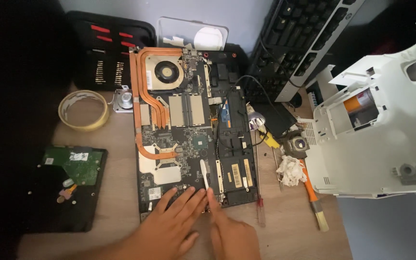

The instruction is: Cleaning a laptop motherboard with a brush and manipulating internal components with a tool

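Two bare hands are working at the near edge of an opened laptop (188, 130), which is lying bottom-up on the wooden counter (116, 192) with its motherboard showing. The left hand (169, 226) is resting flat with fingers spread on the laptop's near edge, gripping nothing, apparently to steady the chassis. The right hand (232, 231) is mostly curled, its forefinger stretching forward and pressing the near end of a thin white plastic pry stick (203, 174), which is lying on the board and pointing away from the person; it looks pinned rather than fully grasped. One cooling fan (165, 72) is sitting at the laptop's far left corner, with copper heat pipes (143, 96) curving from it down the left side. Left of the laptop, one roll of tape (83, 110) and one bare hard drive (71, 185) with its green circuit board up are lying within easy reach. Right of the laptop are one red-handled screwdriver (260, 212), one orange-handled brush (314, 202) and one crumpled white wipe (291, 170). Beyond the laptop, one open screwdriver-bit case (107, 53) is lying against the wall, and a white plastic housing (381, 130) is filling the far right.
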